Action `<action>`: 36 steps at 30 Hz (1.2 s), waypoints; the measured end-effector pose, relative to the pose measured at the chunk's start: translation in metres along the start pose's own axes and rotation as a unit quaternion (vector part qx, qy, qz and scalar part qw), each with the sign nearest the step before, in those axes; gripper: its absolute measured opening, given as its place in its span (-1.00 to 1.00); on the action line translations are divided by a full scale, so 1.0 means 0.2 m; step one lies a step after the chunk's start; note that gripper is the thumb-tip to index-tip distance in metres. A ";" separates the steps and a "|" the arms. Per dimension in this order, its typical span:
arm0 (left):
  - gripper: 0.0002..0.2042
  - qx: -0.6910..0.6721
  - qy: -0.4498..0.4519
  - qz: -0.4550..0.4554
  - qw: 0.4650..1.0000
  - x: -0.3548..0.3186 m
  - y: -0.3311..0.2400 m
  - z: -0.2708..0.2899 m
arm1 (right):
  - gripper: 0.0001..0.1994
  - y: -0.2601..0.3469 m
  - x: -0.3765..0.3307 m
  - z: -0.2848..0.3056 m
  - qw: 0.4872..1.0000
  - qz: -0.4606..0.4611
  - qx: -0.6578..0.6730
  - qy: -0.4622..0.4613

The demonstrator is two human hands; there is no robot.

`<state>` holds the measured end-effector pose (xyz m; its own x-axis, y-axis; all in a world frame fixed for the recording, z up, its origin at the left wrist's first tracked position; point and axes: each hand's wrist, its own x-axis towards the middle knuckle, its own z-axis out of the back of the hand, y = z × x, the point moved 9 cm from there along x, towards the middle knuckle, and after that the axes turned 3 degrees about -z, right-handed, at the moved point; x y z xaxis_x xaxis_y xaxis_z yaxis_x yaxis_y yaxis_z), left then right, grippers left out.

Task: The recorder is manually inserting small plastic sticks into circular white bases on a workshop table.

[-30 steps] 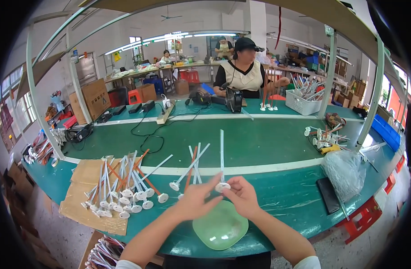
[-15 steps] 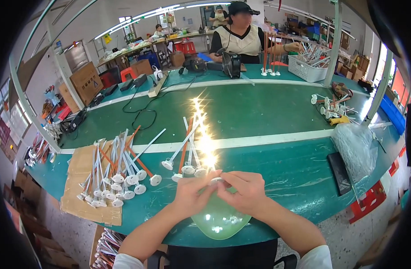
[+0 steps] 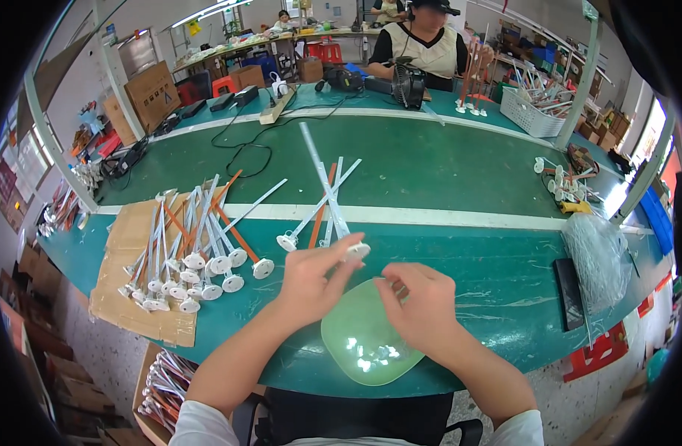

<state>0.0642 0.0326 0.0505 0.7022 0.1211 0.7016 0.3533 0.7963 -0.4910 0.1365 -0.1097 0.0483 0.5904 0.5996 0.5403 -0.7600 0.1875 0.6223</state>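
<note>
**Stick now lowered onto balloon neck**

Left hand [image 3: 311,279] fingers pinch the white balloon stick [image 3: 325,186], tilted lower than a second ago. Right hand [image 3: 423,305] fingers grip the green balloon [image 3: 363,346] neck, balloon flat on the tabletop [image 3: 445,171]. Joining looks underway.

Two hands [image 3: 311,279], one green bowl [image 3: 367,346], one cardboard sheet [image 3: 125,253], roughly fifteen white sticks [image 3: 200,245]

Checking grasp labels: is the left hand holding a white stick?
Yes: the left hand grips the cup end of a white stick just above the green balloon.
</note>
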 end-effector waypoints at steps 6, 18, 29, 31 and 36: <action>-0.64 -0.010 -0.010 0.017 1.000 -0.01 0.04 -0.01 | -0.79 0.08 -0.11 -0.25 0.970 0.026 -0.004 0.241; -0.61 -0.001 0.008 0.017 1.000 -0.02 0.05 -0.02 | -0.81 -0.01 -0.15 -0.37 0.941 -0.075 -0.010 0.330; -0.60 0.008 0.016 0.006 1.000 -0.02 0.04 -0.04 | -0.83 0.06 -0.11 -0.29 0.962 0.013 0.007 0.271; -0.61 0.006 0.014 0.006 1.000 -0.02 0.04 -0.04 | -0.82 0.05 -0.12 -0.28 0.963 -0.008 -0.014 0.270; -0.61 0.006 0.023 -0.015 1.000 -0.02 0.01 -0.05 | -0.80 0.04 -0.13 -0.29 0.965 -0.041 -0.039 0.257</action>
<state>0.0673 0.0282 0.0416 0.7189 0.0710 0.6915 0.3665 0.8066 -0.4638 0.0984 -0.0783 0.0061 0.4521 0.8828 0.1273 -0.7468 0.2967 0.5952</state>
